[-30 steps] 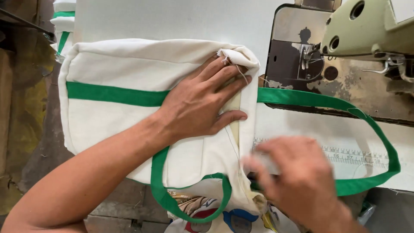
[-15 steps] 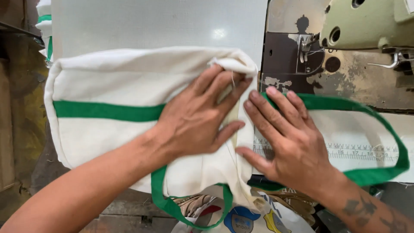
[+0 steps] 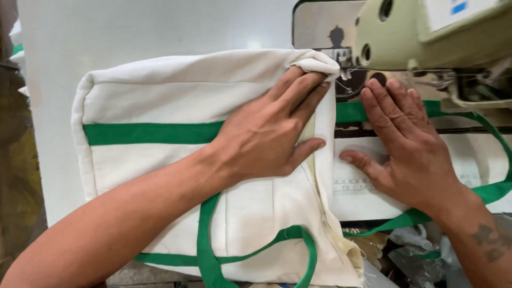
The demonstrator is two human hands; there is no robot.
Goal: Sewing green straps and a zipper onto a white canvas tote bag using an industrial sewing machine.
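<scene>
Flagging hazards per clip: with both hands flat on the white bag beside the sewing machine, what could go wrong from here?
1. The right hand lies flat close under the sewing machine head; its fingertips could stray near the needle area, which is hard to see.
2. The green strap loops loose around that hand and might snag.
3. The left hand pins the white bag at its bunched corner; the fold may feed unevenly.
</scene>
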